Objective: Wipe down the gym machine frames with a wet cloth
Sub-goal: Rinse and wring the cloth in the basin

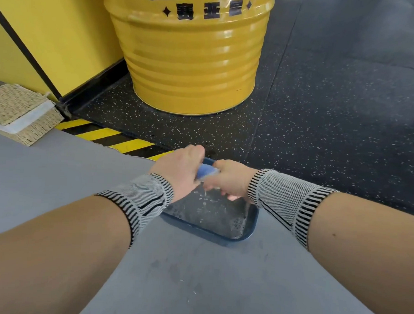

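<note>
Hands both wrapped tight around the blue cloth (207, 171), left hand (181, 168) and right hand (231, 179) twisting it over a dark tray (221, 233) near the grey platform's (58, 171) edge, speckled floor (333, 115) open beyond.

wall (64, 32): yellow, black skirting | floor (345, 115): dark speckled rubber tiles | drum (193, 61): yellow ribbed metal, black lettering, standing near wall | hazard stripe (107, 134): yellow-black | table (58, 174): grey | basket (20, 115): woven, on table's far left
</note>
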`<action>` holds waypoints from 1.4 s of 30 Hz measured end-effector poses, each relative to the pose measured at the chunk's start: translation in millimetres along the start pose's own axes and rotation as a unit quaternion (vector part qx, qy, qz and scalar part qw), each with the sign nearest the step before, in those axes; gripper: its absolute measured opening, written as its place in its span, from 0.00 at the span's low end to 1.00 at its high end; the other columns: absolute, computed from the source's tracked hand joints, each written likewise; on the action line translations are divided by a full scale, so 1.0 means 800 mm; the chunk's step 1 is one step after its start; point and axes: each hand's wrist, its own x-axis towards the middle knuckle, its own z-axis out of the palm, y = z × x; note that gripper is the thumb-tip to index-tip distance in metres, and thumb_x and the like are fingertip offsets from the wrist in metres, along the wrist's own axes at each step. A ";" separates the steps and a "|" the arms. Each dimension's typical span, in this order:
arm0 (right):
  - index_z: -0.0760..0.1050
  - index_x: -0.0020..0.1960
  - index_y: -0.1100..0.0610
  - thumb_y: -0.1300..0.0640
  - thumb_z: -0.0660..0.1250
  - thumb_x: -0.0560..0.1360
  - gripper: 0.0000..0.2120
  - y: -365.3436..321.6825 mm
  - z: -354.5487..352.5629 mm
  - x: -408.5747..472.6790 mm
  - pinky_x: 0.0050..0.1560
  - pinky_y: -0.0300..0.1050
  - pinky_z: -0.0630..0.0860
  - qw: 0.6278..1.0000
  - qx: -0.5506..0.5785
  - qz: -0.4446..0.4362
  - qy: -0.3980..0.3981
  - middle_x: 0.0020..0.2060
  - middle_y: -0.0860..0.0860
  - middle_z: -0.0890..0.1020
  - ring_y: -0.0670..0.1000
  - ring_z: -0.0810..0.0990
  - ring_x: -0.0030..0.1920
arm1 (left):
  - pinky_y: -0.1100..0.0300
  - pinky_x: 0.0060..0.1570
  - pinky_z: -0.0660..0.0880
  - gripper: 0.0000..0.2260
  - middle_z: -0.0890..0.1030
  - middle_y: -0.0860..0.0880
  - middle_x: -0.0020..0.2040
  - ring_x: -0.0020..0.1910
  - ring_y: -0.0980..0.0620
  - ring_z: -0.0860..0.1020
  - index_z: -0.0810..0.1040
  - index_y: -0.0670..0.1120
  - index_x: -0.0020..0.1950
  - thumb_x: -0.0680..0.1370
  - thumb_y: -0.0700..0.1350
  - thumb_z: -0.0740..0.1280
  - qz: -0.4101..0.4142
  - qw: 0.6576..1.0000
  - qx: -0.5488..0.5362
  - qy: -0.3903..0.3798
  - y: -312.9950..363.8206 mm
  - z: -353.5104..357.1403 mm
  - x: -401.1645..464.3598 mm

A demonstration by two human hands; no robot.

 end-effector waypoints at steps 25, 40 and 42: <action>0.79 0.41 0.55 0.58 0.71 0.67 0.03 -0.075 -0.102 -0.106 0.49 0.60 0.81 0.900 0.383 0.019 0.207 0.40 0.55 0.84 0.59 0.83 0.46 | 0.55 0.44 0.76 0.06 0.80 0.46 0.37 0.37 0.51 0.78 0.77 0.44 0.43 0.78 0.36 0.63 -0.375 0.597 -0.709 0.002 0.108 -0.183 0.018; 0.74 0.40 0.52 0.66 0.67 0.70 0.10 -0.218 -0.333 -0.492 0.34 0.41 0.71 0.899 0.335 0.093 0.265 0.38 0.50 0.78 0.49 0.73 0.35 | 0.54 0.48 0.78 0.14 0.84 0.47 0.49 0.49 0.50 0.83 0.78 0.47 0.56 0.83 0.53 0.57 -0.369 0.552 -0.744 -0.069 0.244 -0.610 0.016; 0.75 0.53 0.51 0.63 0.68 0.71 0.13 -0.240 -0.345 -0.539 0.45 0.43 0.76 0.907 0.319 0.094 0.257 0.52 0.49 0.78 0.48 0.75 0.46 | 0.55 0.47 0.76 0.16 0.83 0.49 0.48 0.47 0.52 0.82 0.78 0.47 0.56 0.82 0.55 0.55 -0.337 0.524 -0.765 -0.166 0.275 -0.658 0.008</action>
